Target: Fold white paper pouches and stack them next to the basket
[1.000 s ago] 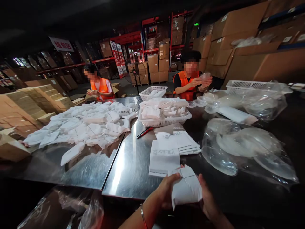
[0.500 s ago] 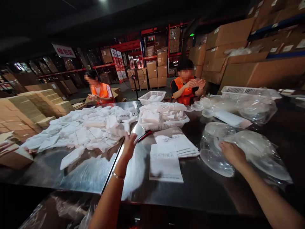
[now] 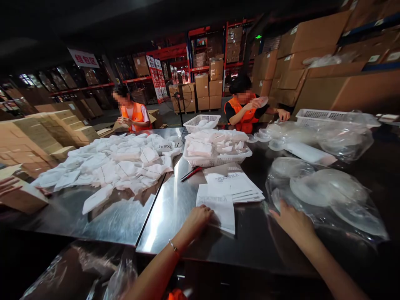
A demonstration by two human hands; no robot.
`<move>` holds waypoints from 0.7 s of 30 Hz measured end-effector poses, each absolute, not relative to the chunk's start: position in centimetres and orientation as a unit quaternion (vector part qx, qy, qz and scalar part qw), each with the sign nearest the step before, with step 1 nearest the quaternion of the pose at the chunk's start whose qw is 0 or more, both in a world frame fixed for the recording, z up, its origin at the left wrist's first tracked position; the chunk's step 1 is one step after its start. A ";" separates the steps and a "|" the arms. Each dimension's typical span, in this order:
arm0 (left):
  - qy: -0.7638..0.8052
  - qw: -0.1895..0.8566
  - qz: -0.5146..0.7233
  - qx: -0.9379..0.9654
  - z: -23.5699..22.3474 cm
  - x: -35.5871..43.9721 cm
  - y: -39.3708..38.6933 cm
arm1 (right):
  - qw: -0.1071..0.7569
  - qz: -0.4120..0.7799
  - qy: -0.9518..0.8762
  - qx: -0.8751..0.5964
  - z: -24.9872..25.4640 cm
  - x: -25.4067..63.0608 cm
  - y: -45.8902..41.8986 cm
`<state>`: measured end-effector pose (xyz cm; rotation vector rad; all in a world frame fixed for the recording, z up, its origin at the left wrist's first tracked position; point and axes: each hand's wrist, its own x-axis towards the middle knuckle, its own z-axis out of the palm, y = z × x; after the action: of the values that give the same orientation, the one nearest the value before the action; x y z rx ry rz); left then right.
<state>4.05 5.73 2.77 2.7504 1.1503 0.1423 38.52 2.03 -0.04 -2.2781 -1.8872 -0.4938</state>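
My left hand (image 3: 198, 221) lies on the nearest flat white printed bag (image 3: 218, 200), its fingers curled down over the lower part. The fingertips are partly hidden, but they seem closed on the bag. Behind it a stack of similar bags (image 3: 246, 187) is fanned out. My right hand (image 3: 293, 221) is at the near left side of a large clear plastic bag (image 3: 365, 208) of translucent rounded pieces. Thumb and index finger appear closed around one translucent piece (image 3: 276, 198), whose exact kind I cannot make out.
Filled white packets (image 3: 109, 166) are heaped on the metal table (image 3: 175, 208). A white basket (image 3: 218, 160) holds more, beside a dark red-edged tool (image 3: 190, 174). Two people in orange vests work across the table. At far left, another person's hands (image 3: 9, 185) are by a carton (image 3: 25, 198).
My left hand has come down from above the table seam onto the nearest white bag. My right hand has drawn back toward me from over the clear plastic bag.
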 end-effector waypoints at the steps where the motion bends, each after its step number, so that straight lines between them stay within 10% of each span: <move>1: 0.380 0.076 0.045 0.921 2.9 4.0 5.7 | 0.070 -0.170 -0.632 -0.753 0.2 38.9 2.2; 10: 0.368 0.062 0.019 0.928 3.1 3.6 5.8 | 0.241 -0.398 -0.701 -0.541 3.7 33.3 -4.1; 21: 0.350 0.034 -0.004 0.936 3.0 4.9 5.0 | 0.398 -0.099 -0.881 -0.234 -0.4 26.9 -6.2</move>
<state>4.85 4.95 2.99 2.8776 1.0773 -0.0108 26.91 -6.15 -0.37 -0.5912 -2.2315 -0.2495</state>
